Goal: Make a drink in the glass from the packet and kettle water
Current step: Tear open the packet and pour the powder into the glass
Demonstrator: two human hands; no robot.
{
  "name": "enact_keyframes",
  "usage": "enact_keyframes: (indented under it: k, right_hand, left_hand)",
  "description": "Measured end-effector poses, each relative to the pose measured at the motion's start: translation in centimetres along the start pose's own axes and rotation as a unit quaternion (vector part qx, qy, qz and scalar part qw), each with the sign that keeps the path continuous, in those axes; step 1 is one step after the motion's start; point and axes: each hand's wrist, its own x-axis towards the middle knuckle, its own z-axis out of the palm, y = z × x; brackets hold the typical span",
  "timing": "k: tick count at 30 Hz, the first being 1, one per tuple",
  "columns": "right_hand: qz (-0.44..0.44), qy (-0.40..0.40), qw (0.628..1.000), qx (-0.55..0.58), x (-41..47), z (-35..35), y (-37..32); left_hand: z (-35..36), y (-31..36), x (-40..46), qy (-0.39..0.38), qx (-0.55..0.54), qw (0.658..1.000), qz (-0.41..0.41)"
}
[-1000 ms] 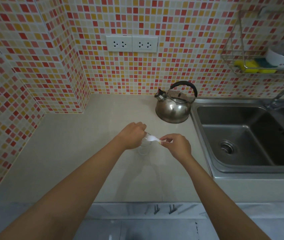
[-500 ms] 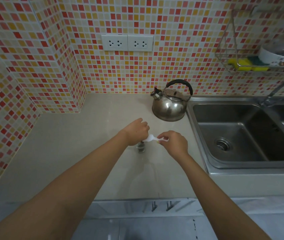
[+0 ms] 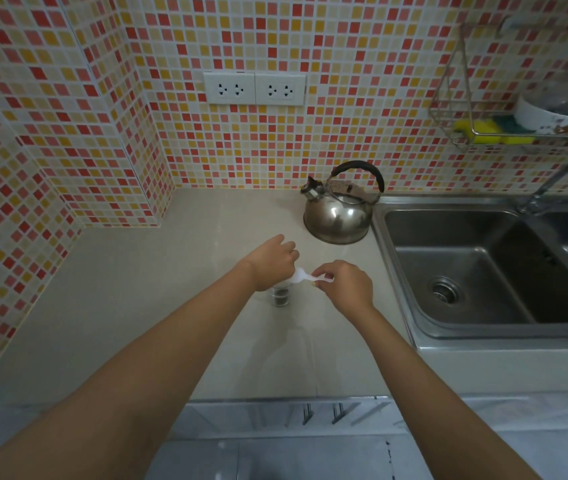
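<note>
I log: no legible brand or writing anywhere. One glass [image 3: 279, 295] upright on bench [image 3: 130, 306], dark contents at bottom, near kettle [image 3: 339, 209], count one. Left hand [image 3: 270, 266] curled over glass rim. Right hand [image 3: 344, 287] pinches one white packet [image 3: 305, 277], tipped at glass mouth. Two wall sockets [image 3: 254, 89]. One sink [image 3: 483, 271] right of bench.
</note>
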Motion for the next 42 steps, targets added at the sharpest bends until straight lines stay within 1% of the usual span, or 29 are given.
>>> enact_keyframes:
  k: [11,20,25,28,31,33,34,35,37,38,39,40,42]
  right_hand:
    - [-0.005,-0.006,1.0,0.004,0.0,0.0,-0.3]
    - [-0.004,-0.011,1.0,-0.008,-0.2,-0.1,-0.3]
    - [-0.006,-0.031,0.999,-0.027,-0.2,0.0,-0.3]
    - [-0.006,-0.047,0.999,-0.02,-0.4,-0.1,-0.3]
    - [0.004,-0.021,1.0,0.003,-0.7,-0.3,-0.2]
    - [0.039,-0.009,0.998,0.05,-0.7,-0.2,0.0]
    - [0.078,-0.006,0.991,0.11,-0.6,-0.1,0.2]
    - [0.129,-0.007,0.974,0.186,-0.4,0.0,0.3]
    - [0.233,-0.021,0.916,0.325,0.1,0.3,0.7]
    - [0.277,-0.03,0.889,0.364,0.4,0.6,1.0]
    - [0.312,-0.036,0.872,0.375,0.7,1.0,1.5]
    - [0.339,-0.036,0.866,0.365,0.9,1.4,1.9]
    - [0.369,-0.031,0.871,0.323,1.1,2.4,2.6]
  left_hand:
    - [0.2,0.0,-0.3,-0.001,-0.019,1.0,-0.017]
    - [0.5,-0.1,-0.7,0.018,-0.045,0.998,-0.044]
    - [0.6,-0.3,-1.4,0.025,-0.064,0.995,-0.066]
    - [0.8,-0.4,-1.8,0.032,-0.085,0.992,-0.084]
    - [1.4,-0.5,-1.9,0.042,-0.131,0.982,-0.13]
    - [1.8,-0.6,-2.0,0.05,-0.167,0.971,-0.166]
    - [2.0,-0.6,-2.0,0.055,-0.187,0.963,-0.184]
    - [2.1,-0.6,-2.1,0.059,-0.205,0.956,-0.199]
    - [2.4,-0.5,-2.0,0.065,-0.235,0.946,-0.215]
    - [2.5,-0.4,-2.0,0.067,-0.248,0.941,-0.219]
    - [2.6,-0.2,-2.0,0.07,-0.26,0.937,-0.224]
    - [2.6,-0.1,-1.9,0.073,-0.274,0.931,-0.231]
    - [2.7,0.1,-1.9,0.083,-0.307,0.915,-0.246]
